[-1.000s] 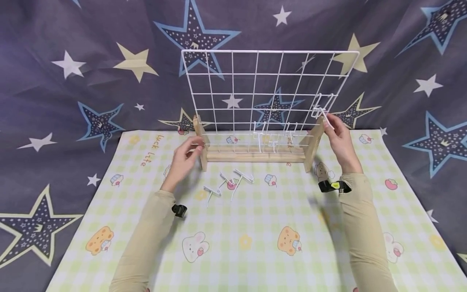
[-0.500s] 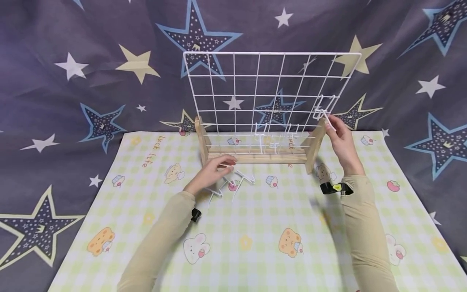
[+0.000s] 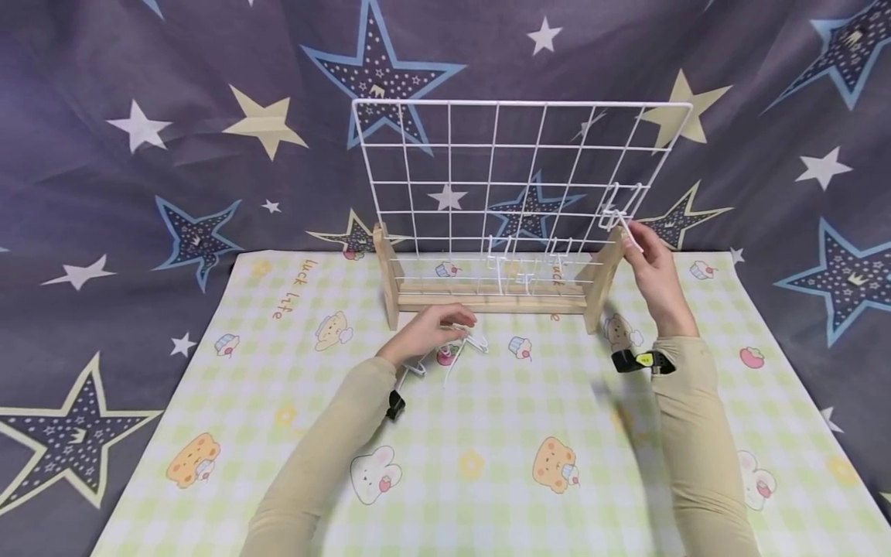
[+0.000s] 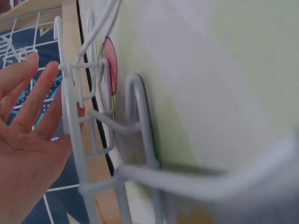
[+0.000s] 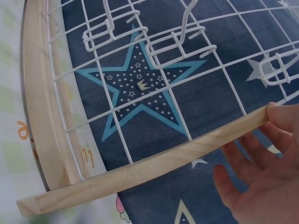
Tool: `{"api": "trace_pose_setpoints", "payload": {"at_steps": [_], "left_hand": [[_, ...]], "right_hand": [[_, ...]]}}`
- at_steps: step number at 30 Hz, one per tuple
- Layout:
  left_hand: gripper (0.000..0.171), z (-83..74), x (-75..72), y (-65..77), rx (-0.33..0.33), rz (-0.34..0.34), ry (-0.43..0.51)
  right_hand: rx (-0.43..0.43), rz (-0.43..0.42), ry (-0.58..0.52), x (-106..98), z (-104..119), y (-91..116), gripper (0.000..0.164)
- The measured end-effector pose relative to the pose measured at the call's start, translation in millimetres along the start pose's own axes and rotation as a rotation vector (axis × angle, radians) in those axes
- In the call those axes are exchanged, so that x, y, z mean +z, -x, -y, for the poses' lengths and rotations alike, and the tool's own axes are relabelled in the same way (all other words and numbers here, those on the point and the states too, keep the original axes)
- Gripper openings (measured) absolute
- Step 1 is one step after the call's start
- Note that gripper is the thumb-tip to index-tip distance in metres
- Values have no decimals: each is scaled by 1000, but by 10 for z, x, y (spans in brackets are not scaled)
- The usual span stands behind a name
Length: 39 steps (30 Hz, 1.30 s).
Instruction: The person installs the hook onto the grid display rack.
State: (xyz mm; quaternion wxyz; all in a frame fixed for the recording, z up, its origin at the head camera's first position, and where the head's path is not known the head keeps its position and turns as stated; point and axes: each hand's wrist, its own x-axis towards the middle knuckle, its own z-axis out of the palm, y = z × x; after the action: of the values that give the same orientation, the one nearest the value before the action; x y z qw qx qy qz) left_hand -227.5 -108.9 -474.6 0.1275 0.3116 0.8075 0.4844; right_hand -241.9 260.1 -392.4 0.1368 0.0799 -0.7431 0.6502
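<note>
A white wire grid [image 3: 522, 104] leans back in a wooden stand [image 3: 480, 303]. My right hand [image 3: 656, 275] grips the top of the stand's right side post [image 5: 163, 162], thumb on the front edge and fingers behind. My left hand [image 3: 433, 329] is over several loose white wire hooks [image 3: 454, 365] on the tablecloth, partly covering them. In the left wrist view its fingers [image 4: 39, 100] are spread and relaxed, right beside a hook [image 4: 145, 121], gripping nothing. Other hooks hang on the grid: one high at the right [image 3: 612, 215] near my right hand, others [image 3: 498, 271] lower down.
A green-and-white checked tablecloth [image 3: 473, 418] with cartoon prints covers the table. Behind the stand hangs a dark star-patterned cloth [image 3: 209, 62]. Both wrists wear small black cameras.
My left hand has moved from the stand's left post rightward and toward me, over the loose hooks. My right hand has stayed at the right post.
</note>
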Motion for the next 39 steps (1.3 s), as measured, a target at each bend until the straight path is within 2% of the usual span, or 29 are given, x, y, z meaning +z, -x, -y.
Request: {"api": "trace_pose_setpoints", "payload": {"at_steps": [4, 10, 22, 26, 33, 39], "left_hand": [[28, -3, 6, -42, -14, 20, 67], [26, 33, 7, -90, -45, 65, 117], [17, 103, -12, -119, -98, 63, 59], [14, 104, -20, -103, -118, 49, 34], [13, 126, -44, -62, -94, 5, 55], [14, 110, -87, -33, -126, -60, 70]], "right_hand": [[8, 4, 2, -6, -9, -1, 42], [18, -2, 9, -9, -5, -7, 42], [6, 5, -23, -21, -22, -20, 42], [4, 6, -21, -18, -24, -20, 42], [13, -1, -62, -20, -15, 2, 40], [14, -5, -84, -1, -12, -1, 40]]}}
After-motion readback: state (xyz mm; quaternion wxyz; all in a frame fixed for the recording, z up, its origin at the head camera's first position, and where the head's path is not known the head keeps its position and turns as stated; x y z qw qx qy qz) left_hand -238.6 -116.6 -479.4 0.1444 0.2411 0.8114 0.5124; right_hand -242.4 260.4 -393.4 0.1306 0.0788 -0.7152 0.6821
